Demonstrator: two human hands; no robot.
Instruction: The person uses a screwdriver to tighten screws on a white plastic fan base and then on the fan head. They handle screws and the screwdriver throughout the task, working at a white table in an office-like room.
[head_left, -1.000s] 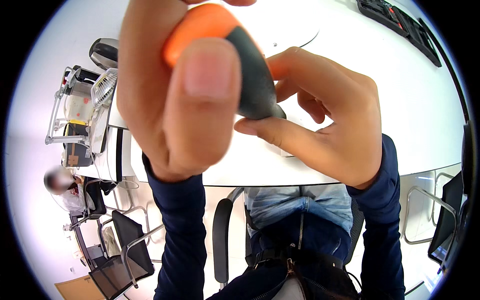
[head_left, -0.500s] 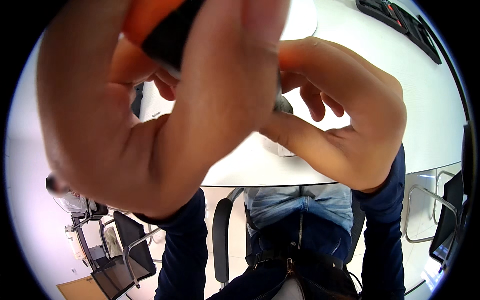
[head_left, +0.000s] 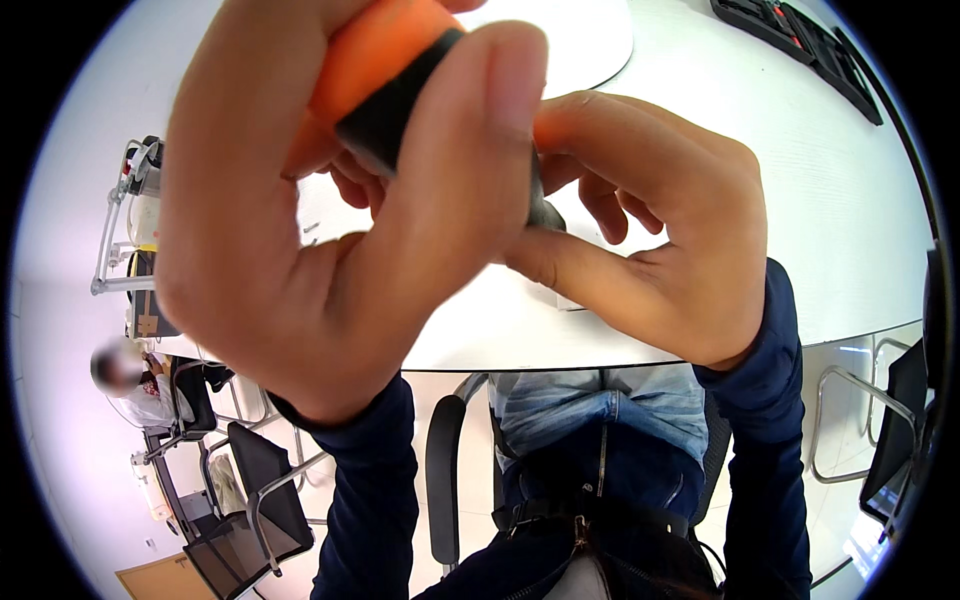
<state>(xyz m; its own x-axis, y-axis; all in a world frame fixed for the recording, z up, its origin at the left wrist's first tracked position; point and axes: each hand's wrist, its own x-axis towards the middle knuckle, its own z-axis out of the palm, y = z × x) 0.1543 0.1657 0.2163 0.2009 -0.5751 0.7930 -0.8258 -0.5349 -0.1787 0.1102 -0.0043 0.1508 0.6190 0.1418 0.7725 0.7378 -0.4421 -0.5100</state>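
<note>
My left hand (head_left: 300, 290) is raised close to the camera, its fingers and thumb wrapped round an orange and black object (head_left: 385, 60). The object's far end is cut off or covered by my fingers, so its exact kind cannot be made out. My right hand (head_left: 690, 220) touches the left one at the thumb. Its thumb and index finger close on a dark grey, rounded piece (head_left: 546, 213) that shows just beside my left thumb. Whether this grey piece belongs to the orange and black object is hidden by the hands.
Below the hands spreads a white table (head_left: 800, 220). An open black tool case (head_left: 800, 45) lies at its far right. Small metal pieces (head_left: 310, 232) rest on the table behind my left hand. Black chairs (head_left: 262, 480) and a seated person (head_left: 150, 395) are at the left.
My left hand has shifted right and a little away from the camera, showing more of the orange part. My right hand has moved slightly left with it. Both keep their hold.
</note>
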